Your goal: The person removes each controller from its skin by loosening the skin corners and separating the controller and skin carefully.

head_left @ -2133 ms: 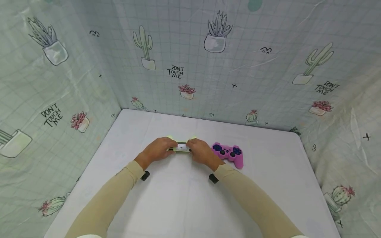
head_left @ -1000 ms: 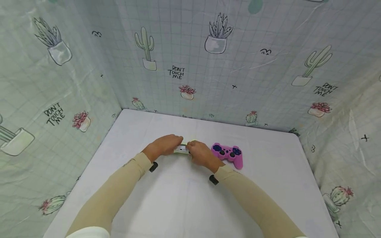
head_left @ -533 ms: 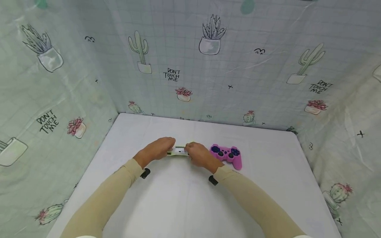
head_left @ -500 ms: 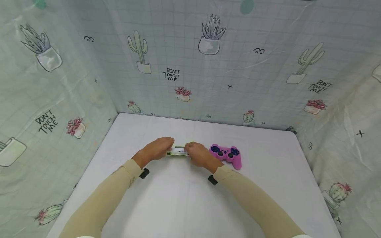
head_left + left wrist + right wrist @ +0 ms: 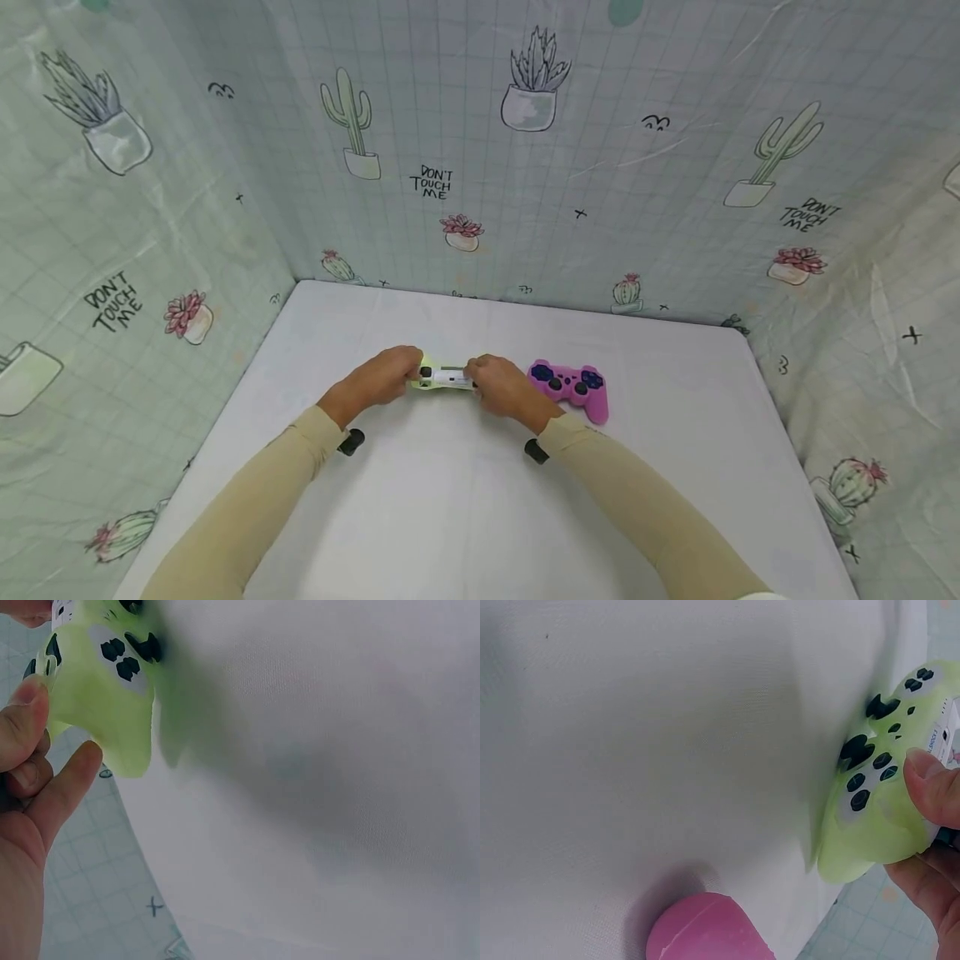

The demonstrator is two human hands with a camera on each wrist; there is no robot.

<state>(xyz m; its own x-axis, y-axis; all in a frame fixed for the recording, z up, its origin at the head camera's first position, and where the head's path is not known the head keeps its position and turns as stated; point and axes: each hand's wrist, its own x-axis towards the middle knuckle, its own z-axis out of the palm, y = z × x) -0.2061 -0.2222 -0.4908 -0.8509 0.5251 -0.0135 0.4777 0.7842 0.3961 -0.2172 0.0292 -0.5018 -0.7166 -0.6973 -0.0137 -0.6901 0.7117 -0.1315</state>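
A yellow-green game controller (image 5: 450,379) is held between both hands, close over the white table. Its edge with the white strip faces up; in the right wrist view its sticks and buttons turn toward the tabletop. The left hand (image 5: 382,375) pinches its left end by the shoulder buttons. In the left wrist view, thumb and fingertips grip a thin yellow-green edge there, with another finger stretched beside the grip. At the other end the right hand (image 5: 504,387) holds the controller, thumb on the white strip and fingers underneath. That hand partly hides the right end.
Just right of the right hand a pink game controller (image 5: 573,386) lies face up on the white table (image 5: 450,517). Patterned cloth walls (image 5: 480,150) with cactus prints enclose the table's back and both sides. Each wrist carries a small black camera.
The left hand covered more of the controller's left end a second ago; it has since moved left, baring a black button there. The right hand has kept its hold; the pink controller stays put.
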